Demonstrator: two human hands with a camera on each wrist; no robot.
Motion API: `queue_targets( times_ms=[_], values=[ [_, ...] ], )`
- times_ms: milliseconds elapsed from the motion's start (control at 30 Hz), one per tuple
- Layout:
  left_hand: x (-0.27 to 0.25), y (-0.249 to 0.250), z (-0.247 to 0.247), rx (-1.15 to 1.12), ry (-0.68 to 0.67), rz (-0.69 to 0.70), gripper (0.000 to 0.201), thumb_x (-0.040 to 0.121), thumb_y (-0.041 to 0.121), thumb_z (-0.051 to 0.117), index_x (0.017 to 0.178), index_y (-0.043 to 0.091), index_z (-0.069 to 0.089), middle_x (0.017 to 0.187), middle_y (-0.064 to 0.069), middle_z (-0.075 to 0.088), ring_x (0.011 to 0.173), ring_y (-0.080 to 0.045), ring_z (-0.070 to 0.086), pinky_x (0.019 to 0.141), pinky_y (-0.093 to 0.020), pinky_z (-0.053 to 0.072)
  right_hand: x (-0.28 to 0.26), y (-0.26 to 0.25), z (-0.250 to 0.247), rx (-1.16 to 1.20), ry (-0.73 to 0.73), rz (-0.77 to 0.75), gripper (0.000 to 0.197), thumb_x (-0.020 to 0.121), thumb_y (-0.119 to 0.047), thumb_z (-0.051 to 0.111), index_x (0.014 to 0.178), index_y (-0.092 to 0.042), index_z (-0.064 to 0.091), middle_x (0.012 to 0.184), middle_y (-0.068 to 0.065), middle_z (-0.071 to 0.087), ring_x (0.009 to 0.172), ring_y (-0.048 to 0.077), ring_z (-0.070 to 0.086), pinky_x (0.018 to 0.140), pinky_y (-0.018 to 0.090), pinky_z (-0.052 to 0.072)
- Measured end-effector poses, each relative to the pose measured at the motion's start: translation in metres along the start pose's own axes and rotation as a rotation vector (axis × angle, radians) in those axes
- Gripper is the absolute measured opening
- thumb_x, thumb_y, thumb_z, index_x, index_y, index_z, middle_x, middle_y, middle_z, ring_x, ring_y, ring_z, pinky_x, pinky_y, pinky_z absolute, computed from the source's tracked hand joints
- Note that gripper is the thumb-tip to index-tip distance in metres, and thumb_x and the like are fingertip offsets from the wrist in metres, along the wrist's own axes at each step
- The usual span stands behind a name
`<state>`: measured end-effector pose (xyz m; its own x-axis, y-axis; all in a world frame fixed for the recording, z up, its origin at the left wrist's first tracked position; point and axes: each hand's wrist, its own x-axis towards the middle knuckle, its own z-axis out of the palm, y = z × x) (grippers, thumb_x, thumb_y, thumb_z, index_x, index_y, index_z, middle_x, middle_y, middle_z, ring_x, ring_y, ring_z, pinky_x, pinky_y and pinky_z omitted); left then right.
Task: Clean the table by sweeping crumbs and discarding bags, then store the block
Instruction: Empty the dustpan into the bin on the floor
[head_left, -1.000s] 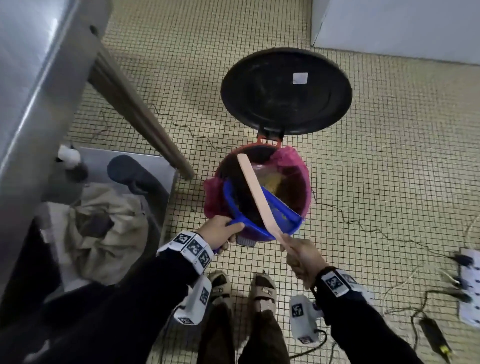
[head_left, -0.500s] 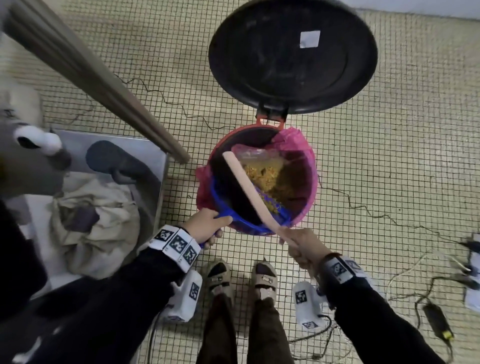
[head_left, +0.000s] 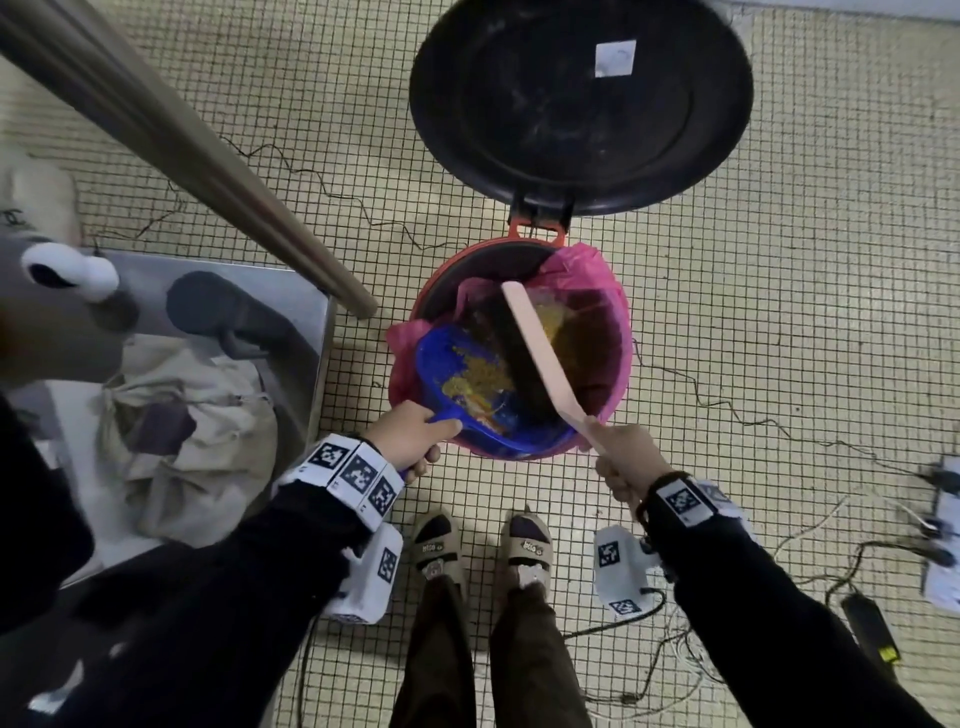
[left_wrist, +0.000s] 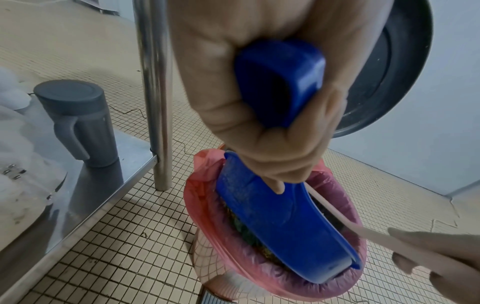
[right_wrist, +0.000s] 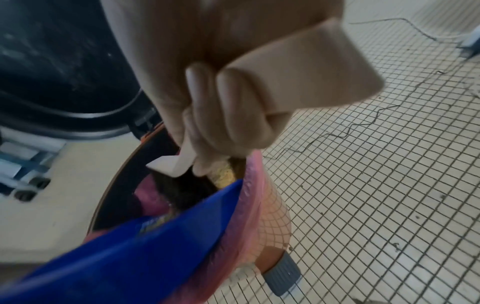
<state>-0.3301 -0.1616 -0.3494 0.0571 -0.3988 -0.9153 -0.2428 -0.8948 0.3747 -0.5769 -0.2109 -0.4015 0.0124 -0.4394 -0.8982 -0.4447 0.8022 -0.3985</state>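
Note:
A red pedal bin (head_left: 470, 270) lined with a pink bag (head_left: 587, 267) stands on the tiled floor, its black lid (head_left: 579, 98) raised. My left hand (head_left: 405, 436) grips the handle of a blue dustpan (head_left: 467, 358) tilted over the bin's mouth, with yellow crumbs (head_left: 480, 371) lying in it. My right hand (head_left: 626, 460) grips the pale handle of a brush (head_left: 537, 345) whose dark bristles rest in the pan. From the left wrist the dustpan (left_wrist: 280, 222) sits on the bag's rim. From the right wrist the brush handle (right_wrist: 306, 67) and dustpan (right_wrist: 145, 251) appear blurred.
A steel table leg (head_left: 171, 140) slants down to the bin's left. A lower steel shelf (head_left: 306, 312) holds a grey mug (left_wrist: 78, 123) and a crumpled cloth (head_left: 192, 426). Cables and a power strip (head_left: 940, 577) lie on the floor at right. My sandalled feet (head_left: 483, 545) stand before the bin.
The view has dropped closer to the bin. The dustpan has tipped flatter so its crumbs show, and the brush has swung rightward across the pan.

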Motion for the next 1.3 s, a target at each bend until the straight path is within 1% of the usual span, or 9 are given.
queue_targets(
  times_ms=[167,267,367,467,633,867,1033,1200,1300],
  values=[
    [-0.002,-0.001,-0.003,0.016,-0.002,0.0,0.024,0.096,0.026,0.049,0.098,0.004,0.057,0.059,-0.001,0.044,0.036,-0.009,0.034,0.031,-0.014,0.028,-0.013,-0.001,-0.018,-0.079,-0.281,0.1,0.043,0.09,-0.048,0.053,0.08,-0.007,0.062,0.04,-0.003,0.035,0.027,0.007,0.023,0.034,0.011,0.016],
    [-0.003,-0.002,-0.004,0.018,-0.004,-0.004,0.021,0.095,0.025,0.049,0.091,0.005,0.055,0.058,-0.002,0.044,0.032,-0.007,0.034,0.031,-0.015,0.028,-0.009,-0.002,-0.015,-0.237,-0.131,0.046,0.048,0.089,-0.049,0.054,0.083,-0.003,0.066,0.044,0.0,0.038,0.028,0.009,0.026,0.034,0.013,0.019],
    [-0.005,-0.001,-0.007,-0.01,-0.009,-0.019,0.027,0.095,0.025,0.049,0.106,0.001,0.057,0.057,-0.001,0.043,0.031,-0.007,0.034,0.031,-0.014,0.028,-0.003,-0.003,-0.021,-0.241,0.049,-0.03,0.047,0.09,-0.048,0.052,0.087,-0.003,0.068,0.046,0.0,0.041,0.029,0.009,0.028,0.034,0.013,0.022],
    [-0.007,0.0,-0.008,0.009,0.002,-0.016,0.029,0.095,0.026,0.049,0.109,0.002,0.057,0.057,-0.001,0.044,0.03,-0.006,0.035,0.032,-0.013,0.029,-0.012,-0.006,-0.041,-0.123,-0.078,-0.006,0.045,0.09,-0.046,0.055,0.088,-0.003,0.068,0.042,-0.003,0.034,0.029,0.008,0.023,0.035,0.011,0.018],
    [-0.01,-0.001,-0.007,0.078,0.035,-0.008,0.027,0.094,0.027,0.05,0.1,0.002,0.058,0.057,-0.001,0.045,0.031,-0.008,0.035,0.032,-0.015,0.028,-0.021,-0.027,-0.051,-0.372,-0.228,0.031,0.047,0.087,-0.048,0.058,0.089,-0.002,0.071,0.041,-0.002,0.034,0.029,0.009,0.025,0.034,0.013,0.02],
    [-0.014,0.002,-0.006,0.091,0.044,-0.022,0.036,0.095,0.029,0.049,0.112,-0.001,0.057,0.061,-0.001,0.046,0.041,-0.012,0.037,0.035,-0.018,0.03,-0.011,-0.018,-0.03,-0.388,0.023,-0.139,0.048,0.091,-0.045,0.053,0.088,0.0,0.071,0.046,0.004,0.043,0.025,0.008,0.029,0.03,0.014,0.023],
    [-0.017,0.01,-0.004,0.038,0.041,-0.052,0.034,0.094,0.027,0.049,0.111,-0.002,0.056,0.059,-0.002,0.044,0.033,-0.008,0.034,0.036,-0.015,0.027,-0.019,0.0,-0.013,-0.312,-0.094,-0.073,0.047,0.09,-0.048,0.053,0.087,-0.004,0.069,0.041,-0.002,0.039,0.027,0.008,0.026,0.033,0.014,0.022],
    [-0.018,0.015,-0.005,0.04,0.026,-0.069,0.029,0.094,0.026,0.05,0.107,0.002,0.059,0.057,-0.001,0.043,0.034,-0.008,0.033,0.036,-0.014,0.027,-0.003,-0.003,-0.006,-0.397,0.113,-0.102,0.052,0.092,-0.045,0.05,0.094,0.004,0.069,0.05,0.004,0.045,0.035,0.012,0.036,0.028,0.013,0.026],
    [-0.018,0.018,-0.005,0.041,0.017,-0.067,0.022,0.093,0.025,0.05,0.102,0.007,0.057,0.056,-0.001,0.042,0.031,-0.007,0.032,0.034,-0.013,0.026,-0.001,-0.005,-0.006,-0.389,0.101,-0.162,0.052,0.092,-0.043,0.052,0.092,0.007,0.068,0.05,0.004,0.043,0.03,0.01,0.035,0.027,0.013,0.025]
  ],
)
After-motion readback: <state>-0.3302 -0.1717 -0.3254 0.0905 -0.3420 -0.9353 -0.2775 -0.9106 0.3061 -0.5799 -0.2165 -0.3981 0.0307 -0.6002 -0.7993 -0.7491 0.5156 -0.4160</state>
